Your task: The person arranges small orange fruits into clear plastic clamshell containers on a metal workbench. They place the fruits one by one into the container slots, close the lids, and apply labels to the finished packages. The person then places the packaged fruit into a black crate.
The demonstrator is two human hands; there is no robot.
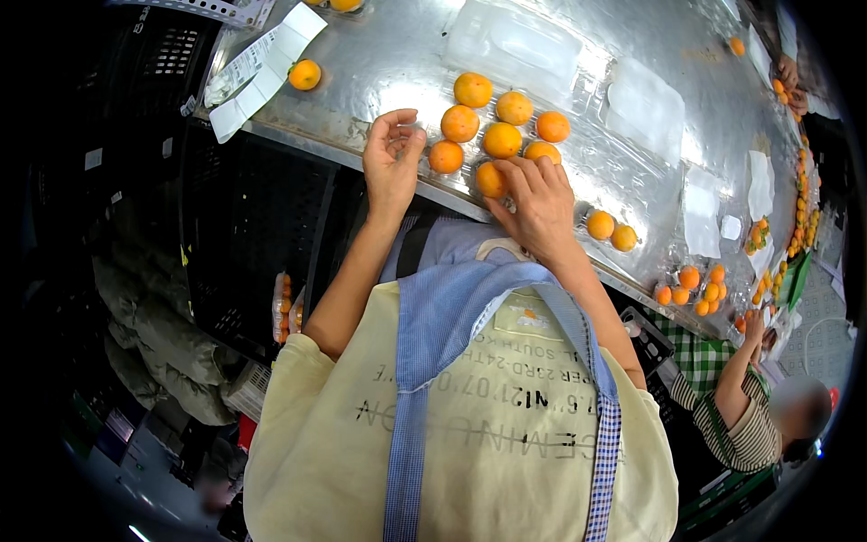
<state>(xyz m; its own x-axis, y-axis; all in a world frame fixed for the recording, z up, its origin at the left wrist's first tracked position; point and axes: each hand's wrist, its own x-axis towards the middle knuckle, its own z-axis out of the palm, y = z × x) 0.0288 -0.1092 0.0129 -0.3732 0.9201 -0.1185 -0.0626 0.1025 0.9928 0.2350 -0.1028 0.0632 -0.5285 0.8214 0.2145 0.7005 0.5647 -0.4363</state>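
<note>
My right hand (540,200) has its fingertips and thumb around a round orange fruit (491,180) at the near edge of the metal table (379,88). Several more orange fruits (502,140) sit in rows in a clear plastic tray (474,154) just beyond, one partly covered by my right fingers. To the left of the tray, my left hand (395,162) hovers with fingers bent, thumb apart, holding nothing. Two further fruits (611,231) lie in clear plastic right of my right hand.
A single fruit (305,74) and a folded printed paper strip (267,74) lie at the left. Clear plastic trays (511,51) stand at the back. A co-worker (735,406) works at the right, with another person's hands (792,85) across the table. Black crates (257,237) stand left.
</note>
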